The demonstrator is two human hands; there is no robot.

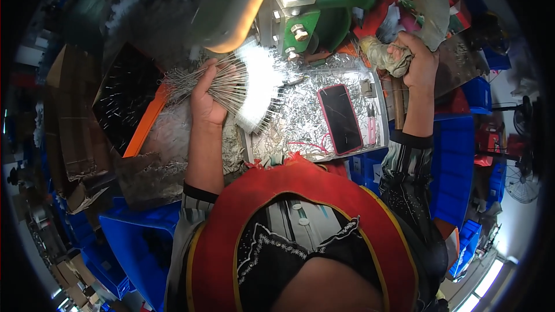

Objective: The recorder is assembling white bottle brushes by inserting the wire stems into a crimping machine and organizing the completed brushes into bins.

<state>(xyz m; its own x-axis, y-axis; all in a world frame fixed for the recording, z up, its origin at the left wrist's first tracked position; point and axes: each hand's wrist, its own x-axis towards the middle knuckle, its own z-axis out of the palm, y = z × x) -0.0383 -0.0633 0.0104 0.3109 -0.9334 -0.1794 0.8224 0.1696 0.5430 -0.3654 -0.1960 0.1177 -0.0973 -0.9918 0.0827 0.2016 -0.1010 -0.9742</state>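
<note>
Your left hand (211, 99) has its grip clamped on a wire bundle (232, 82), thumb laid across the near side; your right hand (421, 62) is closed around a pale cloth wrap (388, 58), and what lies inside that wrap is hidden. The wire bundle is located between the dark box (124, 101) and the metal tray (381, 107), with its fanned right-hand ends washed out by glare beneath the lamp (231, 17) and beside the green machine (302, 32). In my judgement the wires are light and springy, individually easy to bend, and likely to slide over one another if your hold slackens; the ends may prick. Take hold at the gathered part, where you have it, keeping clear of the splayed tips. The cloth wrap appears soft outside and should give a secure, non-slip hold around its middle. Containers: the metal tray carries a litter of silvery scraps (289, 122), a phone (341, 118) in a red case and a small pink-handled tool (371, 127). The dark box, orange along one wall, shows thin bright streaks inside, probably loose wires. A blue bin (452, 162) stands at your right and another blue container (139, 237) at your left; their contents cannot be made out.
</note>
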